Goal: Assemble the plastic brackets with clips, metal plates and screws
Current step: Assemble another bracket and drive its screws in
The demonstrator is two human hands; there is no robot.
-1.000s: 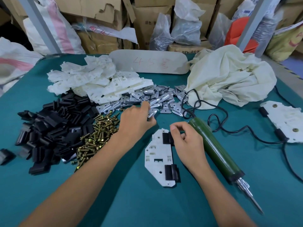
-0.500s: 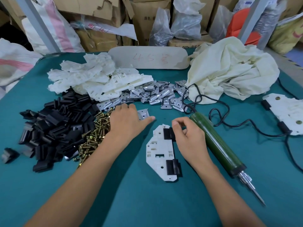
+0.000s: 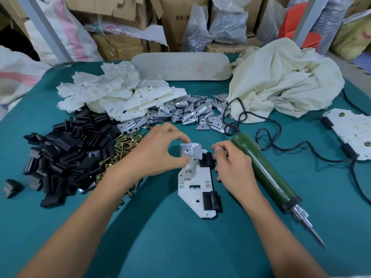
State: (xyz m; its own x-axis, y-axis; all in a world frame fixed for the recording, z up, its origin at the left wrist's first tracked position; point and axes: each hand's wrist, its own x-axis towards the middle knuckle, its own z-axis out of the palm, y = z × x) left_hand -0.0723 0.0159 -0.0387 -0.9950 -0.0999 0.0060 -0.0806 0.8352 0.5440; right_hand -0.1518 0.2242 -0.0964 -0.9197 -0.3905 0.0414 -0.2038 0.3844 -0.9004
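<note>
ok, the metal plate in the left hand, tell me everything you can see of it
The metal plate is a small shiny piece of stamped sheet with bent edges and one round hole near its middle. The left hand pinches it between thumb and fingers, holed face toward the camera. It is over the far end of the white bracket, beside the upper black clip that the right hand holds. Whether it is seated yet cannot be told.
</note>
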